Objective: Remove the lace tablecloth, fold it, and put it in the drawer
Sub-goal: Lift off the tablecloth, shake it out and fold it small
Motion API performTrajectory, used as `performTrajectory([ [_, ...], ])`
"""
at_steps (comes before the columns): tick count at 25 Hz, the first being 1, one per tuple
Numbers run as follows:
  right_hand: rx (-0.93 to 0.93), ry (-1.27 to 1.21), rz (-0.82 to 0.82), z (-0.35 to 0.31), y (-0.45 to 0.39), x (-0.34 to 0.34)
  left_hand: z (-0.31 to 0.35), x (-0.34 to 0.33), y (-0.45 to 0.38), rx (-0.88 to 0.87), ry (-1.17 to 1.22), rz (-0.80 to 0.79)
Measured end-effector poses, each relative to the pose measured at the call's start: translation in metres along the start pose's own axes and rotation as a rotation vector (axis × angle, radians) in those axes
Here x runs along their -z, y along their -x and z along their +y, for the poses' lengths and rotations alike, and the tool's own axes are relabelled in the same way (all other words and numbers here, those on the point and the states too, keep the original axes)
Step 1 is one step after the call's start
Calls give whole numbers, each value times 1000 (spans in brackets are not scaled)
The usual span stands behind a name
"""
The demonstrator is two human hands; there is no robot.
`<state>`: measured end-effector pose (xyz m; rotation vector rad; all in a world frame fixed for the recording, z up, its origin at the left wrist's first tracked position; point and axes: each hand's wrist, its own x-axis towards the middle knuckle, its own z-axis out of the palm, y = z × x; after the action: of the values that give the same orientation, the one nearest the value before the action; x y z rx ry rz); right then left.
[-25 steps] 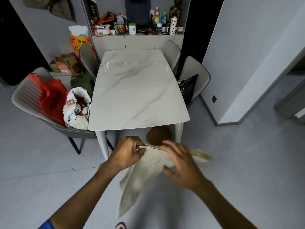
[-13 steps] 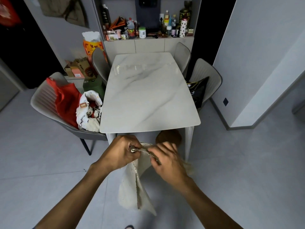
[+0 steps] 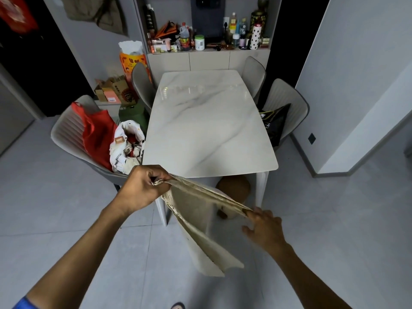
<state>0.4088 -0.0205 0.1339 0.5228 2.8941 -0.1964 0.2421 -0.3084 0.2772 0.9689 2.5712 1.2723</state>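
Note:
The cream lace tablecloth (image 3: 198, 221) is off the table and hangs in folded layers in front of me, above the floor. My left hand (image 3: 140, 186) pinches one end of its top edge just before the near table edge. My right hand (image 3: 264, 228) grips the other end, lower and to the right, so the top edge is stretched taut between both hands. The rest of the cloth droops down to a point. The white marble table (image 3: 209, 123) is bare. No drawer is clearly visible.
Grey chairs surround the table; the left one (image 3: 66, 132) holds a red bag and a white bag, the right one (image 3: 287, 108) a black bag. A brown stool (image 3: 234, 188) sits under the table. A cluttered sideboard (image 3: 207, 59) stands behind it. Grey tiled floor lies around me.
My hands were together at the cloth's top edge; my right hand has slid right and down along it, pulling the edge taut. The view has shifted slightly closer.

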Motion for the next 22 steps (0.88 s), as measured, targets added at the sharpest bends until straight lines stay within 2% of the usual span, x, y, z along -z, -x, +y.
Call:
performTrajectory([
  [3, 0, -148, 248, 4, -15, 17, 3, 16, -9, -45, -82, -13],
  [5, 46, -354, 358, 19, -30, 48, -1, 29, -15, -47, -148, -50],
  [9, 284, -611, 320, 31, -40, 101, -18, 51, -21, 92, -253, -81],
  [12, 216, -797, 360, 23, -44, 122, -24, 58, -27, 96, -261, -96],
  [15, 177, -871, 394, 20, -49, 131, -22, 62, -32, 111, -184, -77],
  [18, 148, -1023, 339, 19, -49, 132, -20, 65, -32, 102, -154, -79],
  [20, 124, -1014, 311, 19, -49, 132, -20, 63, -29, 93, -118, -64],
  [22, 130, -992, 319, 20, -49, 133, -27, 61, -24, 133, 52, -10],
])
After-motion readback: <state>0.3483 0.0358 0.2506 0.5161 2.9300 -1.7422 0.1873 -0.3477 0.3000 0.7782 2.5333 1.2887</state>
